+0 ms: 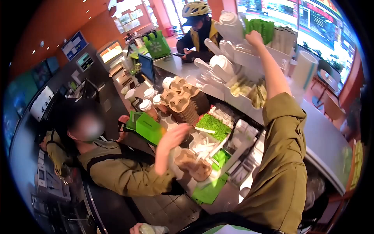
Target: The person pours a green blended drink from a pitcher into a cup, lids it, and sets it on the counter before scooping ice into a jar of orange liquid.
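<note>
My right hand (254, 38) is stretched far forward, its fingers curled against upright green packets (265, 30) in a holder on the counter's upper ledge. Whatever those fingers grip is hidden. Only part of my left hand (136, 228) shows at the bottom edge, closed around a pale, whitish wrapped-looking item (154, 229) that the frame cuts off. Beside the green packets stand white-wrapped sticks (283, 39) and a stack of white lids (229, 24). Below my right forearm is a bin of yellowish packets (249, 91).
A co-worker (117, 163) at left holds a green bag (146, 126). Stacked cardboard cup carriers (181, 95), lidded cups (149, 107) and a tray of green pieces (213, 127) crowd the counter. Across it stands a helmeted person (196, 35) near a green tote (157, 43).
</note>
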{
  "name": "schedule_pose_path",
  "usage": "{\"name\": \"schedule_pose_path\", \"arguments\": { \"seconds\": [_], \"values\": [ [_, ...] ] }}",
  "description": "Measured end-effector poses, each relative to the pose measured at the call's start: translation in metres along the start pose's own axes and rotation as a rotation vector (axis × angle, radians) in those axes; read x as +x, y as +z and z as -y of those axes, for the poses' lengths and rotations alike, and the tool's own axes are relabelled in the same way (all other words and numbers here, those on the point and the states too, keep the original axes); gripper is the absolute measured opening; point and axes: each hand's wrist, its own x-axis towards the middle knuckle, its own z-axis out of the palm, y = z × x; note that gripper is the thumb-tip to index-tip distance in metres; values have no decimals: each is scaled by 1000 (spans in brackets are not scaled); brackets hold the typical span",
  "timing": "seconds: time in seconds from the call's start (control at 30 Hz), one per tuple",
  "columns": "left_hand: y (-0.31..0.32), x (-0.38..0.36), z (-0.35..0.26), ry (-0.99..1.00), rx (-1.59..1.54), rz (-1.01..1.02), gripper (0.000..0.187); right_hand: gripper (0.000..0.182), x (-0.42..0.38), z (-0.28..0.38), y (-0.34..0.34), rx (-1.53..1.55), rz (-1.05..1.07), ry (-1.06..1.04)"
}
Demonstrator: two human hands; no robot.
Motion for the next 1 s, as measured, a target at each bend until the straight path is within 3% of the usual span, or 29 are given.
{"name": "schedule_pose_path", "arguments": {
  "seconds": [0.03,0.07,0.2,0.23,0.4,0.47,0.53,0.63,0.7,0.77,0.8,0.87,0.9,1.0],
  "values": [
    [-4,1,-12,-82,32,36,53,34,4,5,7,-30,-15,49],
    [4,0,-5,-20,10,-40,54,36,-7,17,1,-68,-27,93],
    [6,9,-46,-219,93,-34,63,42,53,-17,29,-38,11,23],
    [26,16,-8,-76,115,-126,73,42,58,-22,27,-66,-23,-22],
    [27,30,-35,-55,39,-94,67,60,123,-19,-30,-93,-669,-41],
    [28,36,-31,-25,15,-75,66,51,93,26,-83,103,-782,-192],
    [25,41,-22,-26,-15,-46,67,41,4,90,-133,329,-723,-412],
    [13,53,10,23,-44,11,69,28,-188,183,-192,595,-340,-687],
    [5,63,52,73,-73,63,71,20,-300,229,-211,665,70,-740],
    [-9,73,89,58,-65,66,71,14,-381,255,-209,562,570,-669],
    [-20,80,107,78,-53,60,71,11,-400,257,-193,406,881,-861],
    [-41,95,144,105,-32,41,71,25,-438,260,-145,20,1486,-1231],
    [-53,107,167,107,-47,40,73,24,-468,256,-113,43,1770,-1245],
    [-100,155,242,176,-58,50,77,21,-569,291,-54,66,1933,-1201]
  ]
}}
